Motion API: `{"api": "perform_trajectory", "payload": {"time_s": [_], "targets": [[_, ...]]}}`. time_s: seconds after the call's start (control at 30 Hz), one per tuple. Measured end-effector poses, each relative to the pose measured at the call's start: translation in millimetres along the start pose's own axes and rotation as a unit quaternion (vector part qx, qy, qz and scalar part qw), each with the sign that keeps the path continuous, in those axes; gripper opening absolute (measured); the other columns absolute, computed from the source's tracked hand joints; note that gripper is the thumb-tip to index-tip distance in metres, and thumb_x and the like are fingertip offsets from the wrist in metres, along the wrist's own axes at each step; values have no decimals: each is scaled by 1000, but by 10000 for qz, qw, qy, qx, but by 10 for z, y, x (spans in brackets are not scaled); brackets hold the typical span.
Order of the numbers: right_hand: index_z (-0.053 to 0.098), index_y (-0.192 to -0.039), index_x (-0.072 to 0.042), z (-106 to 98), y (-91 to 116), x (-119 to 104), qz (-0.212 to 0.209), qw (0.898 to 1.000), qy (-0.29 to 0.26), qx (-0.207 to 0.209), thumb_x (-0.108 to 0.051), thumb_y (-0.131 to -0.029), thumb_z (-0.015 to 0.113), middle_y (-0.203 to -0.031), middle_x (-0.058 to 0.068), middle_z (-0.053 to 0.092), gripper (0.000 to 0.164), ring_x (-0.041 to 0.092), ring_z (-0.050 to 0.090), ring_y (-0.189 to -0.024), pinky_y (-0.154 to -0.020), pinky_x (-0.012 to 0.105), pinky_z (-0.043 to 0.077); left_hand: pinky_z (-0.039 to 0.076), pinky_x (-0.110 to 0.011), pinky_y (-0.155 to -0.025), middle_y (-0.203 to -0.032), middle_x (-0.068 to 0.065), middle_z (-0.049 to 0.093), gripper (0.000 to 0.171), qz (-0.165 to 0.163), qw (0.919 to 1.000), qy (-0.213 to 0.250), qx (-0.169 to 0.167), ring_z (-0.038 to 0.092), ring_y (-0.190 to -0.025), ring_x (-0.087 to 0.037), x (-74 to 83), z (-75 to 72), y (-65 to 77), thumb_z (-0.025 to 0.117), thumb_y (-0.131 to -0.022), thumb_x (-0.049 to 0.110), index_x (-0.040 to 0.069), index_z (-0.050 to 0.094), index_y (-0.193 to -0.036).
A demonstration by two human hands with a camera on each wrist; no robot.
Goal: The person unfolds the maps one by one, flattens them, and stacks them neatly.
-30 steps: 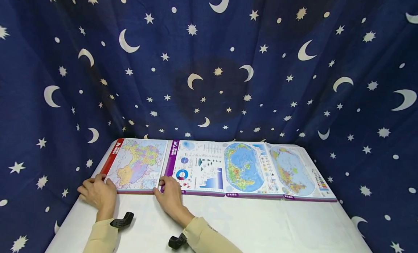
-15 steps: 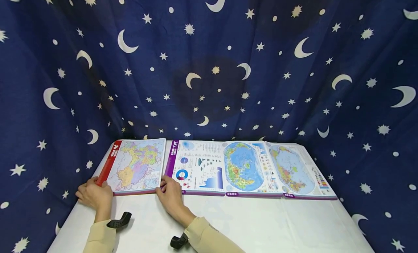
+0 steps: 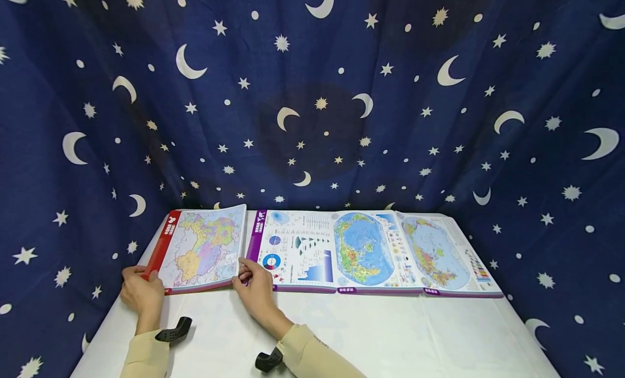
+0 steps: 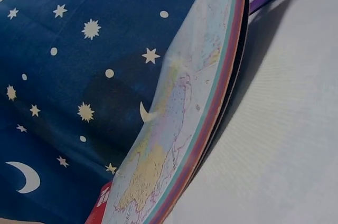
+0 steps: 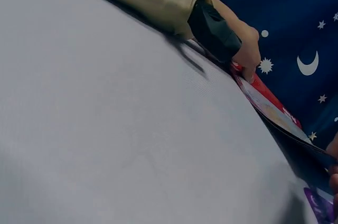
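A map sheet (image 3: pixel 207 248) with a red title strip, coloured regions and layered edges lies at the left end of the table. My left hand (image 3: pixel 141 294) grips its near left corner, thumb on the red strip. My right hand (image 3: pixel 256 288) pinches its near right corner, which is raised; in the left wrist view the map (image 4: pixel 158 139) bows upward, with a dark gap under its edge. The right wrist view shows the left hand (image 5: pixel 248 49) at the red end and the right hand's fingertips (image 5: pixel 334 174) at the frame's edge.
Right of it, a folded world map with a purple strip (image 3: pixel 254 237) and chart panel (image 3: pixel 298 258) continues into two world map panels (image 3: pixel 365 250), (image 3: pixel 439 256). All lie on a white tablecloth (image 3: pixel 381 334). A blue star-and-moon curtain (image 3: pixel 312 96) encloses the back and sides.
The red-strip map has shifted slightly left, and its right side has risen and curved upward. Both hands stay at its near corners, the left thumb now over the red strip.
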State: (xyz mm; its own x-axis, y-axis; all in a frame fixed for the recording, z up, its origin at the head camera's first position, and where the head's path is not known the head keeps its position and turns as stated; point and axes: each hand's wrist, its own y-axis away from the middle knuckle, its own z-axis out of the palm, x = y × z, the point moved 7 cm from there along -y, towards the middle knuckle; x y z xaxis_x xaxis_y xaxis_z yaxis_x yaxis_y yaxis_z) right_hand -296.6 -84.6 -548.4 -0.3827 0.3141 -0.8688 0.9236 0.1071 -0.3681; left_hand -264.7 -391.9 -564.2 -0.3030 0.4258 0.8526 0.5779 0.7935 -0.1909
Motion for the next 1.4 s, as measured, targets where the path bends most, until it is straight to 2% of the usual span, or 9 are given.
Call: {"api": "perform_trajectory", "payload": {"time_s": [0.2, 0.3, 0.43, 0.5, 0.7, 0.93, 1.1, 1.33, 1.4], "targets": [[72, -127, -4, -21, -3, -24, -51, 9992, -391, -10, 1, -80, 80, -108, 14, 72, 48, 32, 72, -91, -76, 27, 60, 31, -66, -102, -124, -39, 57, 37, 22, 10000, 23, -64, 47, -120, -62, 1, 13, 7, 58, -98, 3, -10, 49, -131], [70, -128, -3, -18, -14, -23, 91, 9966, -806, -150, 3, -81, 77, -111, 17, 71, 47, 30, 73, -91, -75, 25, 60, 31, -66, -101, -124, -39, 57, 36, 31, 9999, 13, -101, 46, -119, -62, 8, 19, 15, 57, -99, 4, -10, 48, -132], [64, -132, -3, 18, -13, 27, 507, 9889, -1324, -434, 4, -85, 75, -100, 15, 75, 49, 18, 74, -80, -68, 18, 57, 31, -66, -101, -124, -40, 56, 35, 13, 9999, 7, -112, 47, -120, -62, -2, 26, 24, 55, -100, 4, -10, 48, -131], [61, -134, -3, 32, -2, 57, 699, 9856, -1457, -506, 4, -87, 75, -91, 13, 75, 50, 18, 74, -72, -62, 18, 56, 31, -66, -102, -126, -41, 56, 34, -14, 9999, 7, -129, 46, -121, -63, -10, 33, 26, 55, -101, 4, -10, 48, -131], [59, -137, -1, 29, 22, 57, 799, 9859, -1390, -474, 5, -89, 74, -83, 10, 77, 51, 32, 75, -65, -53, 22, 55, 31, -67, -100, -125, -42, 56, 34, -106, 9999, 65, -73, 46, -119, -64, -14, 5, 25, 55, -101, 5, -11, 49, -130], [62, -137, -5, -35, 5, -58, 738, 9876, -1346, -327, 5, -88, 73, -80, 1, 76, 52, 8, 71, -62, -60, 22, 58, 31, -67, -100, -122, -41, 57, 33, -108, 9999, 93, -57, 47, -118, -63, -27, 1, 27, 55, -101, 7, -11, 50, -128], [62, -136, -3, -115, -33, -126, 630, 9884, -1373, -175, 10, -85, 70, -78, 3, 75, 53, 2, 67, -60, -62, 22, 59, 31, -65, -97, -114, -37, 60, 29, -61, 9997, 217, 19, 50, -112, -61, -23, -17, 9, 58, -99, 6, -10, 55, -122], [63, -136, -3, -224, -68, -176, 509, 9893, -1364, -77, 10, -86, 70, -78, 8, 75, 52, 25, 75, -63, -60, 23, 59, 31, -63, -99, -111, -37, 66, 26, -182, 9993, 247, -217, 52, -113, -57, -11, -33, -41, 63, -98, 8, -10, 63, -117], [63, -136, -4, -259, -73, -197, 467, 9900, -1331, -50, 9, -86, 70, -78, 7, 75, 52, 25, 75, -64, -60, 23, 59, 30, -63, -102, -107, -37, 68, 25, -224, 9988, 324, -302, 51, -116, -57, -11, -43, -50, 64, -98, 8, -10, 64, -115]]}}
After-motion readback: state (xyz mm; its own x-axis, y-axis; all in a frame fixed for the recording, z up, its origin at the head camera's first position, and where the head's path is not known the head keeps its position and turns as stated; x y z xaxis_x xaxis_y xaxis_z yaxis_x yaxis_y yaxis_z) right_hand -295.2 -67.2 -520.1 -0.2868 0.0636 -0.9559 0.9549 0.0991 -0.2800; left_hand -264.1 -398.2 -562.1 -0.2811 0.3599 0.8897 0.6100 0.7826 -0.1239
